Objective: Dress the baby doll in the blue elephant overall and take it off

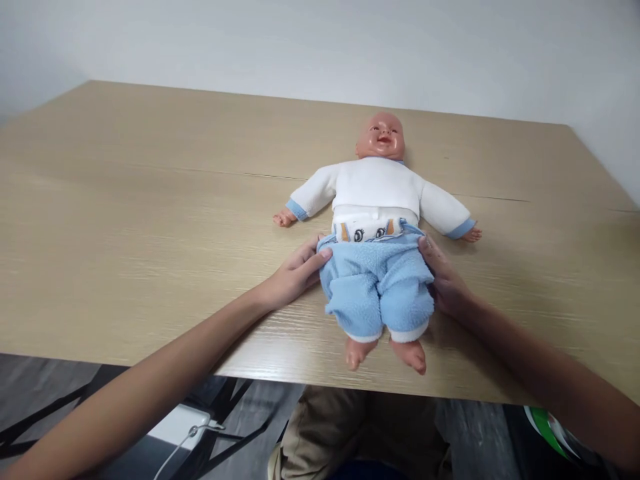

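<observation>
From the head camera I see a plastic baby doll in a white long-sleeved top (376, 183) lying on its back on the pale wood-grain table (150, 200), right of centre, its head toward the far wall and its bare feet at the near edge. My left hand (295, 273) pinches the left side of the waistband of the doll's fluffy light-blue trousers (376, 283), thumb on top of the cloth. My right hand (447, 283) grips the waistband's right side the same way, just below the printed white nappy (370, 230).
</observation>
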The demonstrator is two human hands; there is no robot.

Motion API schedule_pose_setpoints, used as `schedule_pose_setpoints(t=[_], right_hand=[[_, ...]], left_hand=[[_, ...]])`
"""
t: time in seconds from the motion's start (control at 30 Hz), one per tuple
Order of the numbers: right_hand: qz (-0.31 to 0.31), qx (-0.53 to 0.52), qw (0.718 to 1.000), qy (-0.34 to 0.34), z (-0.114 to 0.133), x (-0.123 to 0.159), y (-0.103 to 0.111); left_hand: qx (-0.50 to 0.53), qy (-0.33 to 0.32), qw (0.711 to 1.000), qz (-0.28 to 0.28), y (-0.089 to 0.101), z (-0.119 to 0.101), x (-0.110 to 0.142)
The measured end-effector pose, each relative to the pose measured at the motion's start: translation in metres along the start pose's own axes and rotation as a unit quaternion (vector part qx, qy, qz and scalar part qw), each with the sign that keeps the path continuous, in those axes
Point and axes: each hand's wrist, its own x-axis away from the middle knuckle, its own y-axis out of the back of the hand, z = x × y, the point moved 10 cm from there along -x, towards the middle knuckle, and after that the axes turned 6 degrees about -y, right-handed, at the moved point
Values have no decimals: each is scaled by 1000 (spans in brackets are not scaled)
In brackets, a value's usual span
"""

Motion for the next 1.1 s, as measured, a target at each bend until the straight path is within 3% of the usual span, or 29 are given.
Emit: schedule_pose_setpoints(t=[0.07, 0.17, 0.33, 0.5, 0.63, 0.77, 0.97, 1.1], right_hand=[[-11, -29, 1000, 8, 1, -2, 5], [2, -6, 1000, 31, 9, -4, 7], [13, 115, 987, 114, 43, 2, 8], [14, 144, 973, 179, 73, -14, 7], [-1, 133, 979, 153, 66, -46, 18], [-22, 157, 982, 102, 51, -54, 28], [-29, 243, 959, 145, 77, -36, 13], [-61, 178, 972, 140, 88, -55, 19]], left_hand=[[25, 12, 999, -23, 0, 5, -3], [-22, -9, 999, -47, 1, -3, -10], [-112, -87, 987, -81, 11, -43, -19], [-187, -198, 957, -101, 23, -76, -46], [-147, -150, 971, -111, 33, -53, -74], [-144, -93, 980, -101, 35, -37, -77], [-289, -132, 947, -34, 19, -78, -78], [-256, -117, 959, -17, 14, -82, -97]])
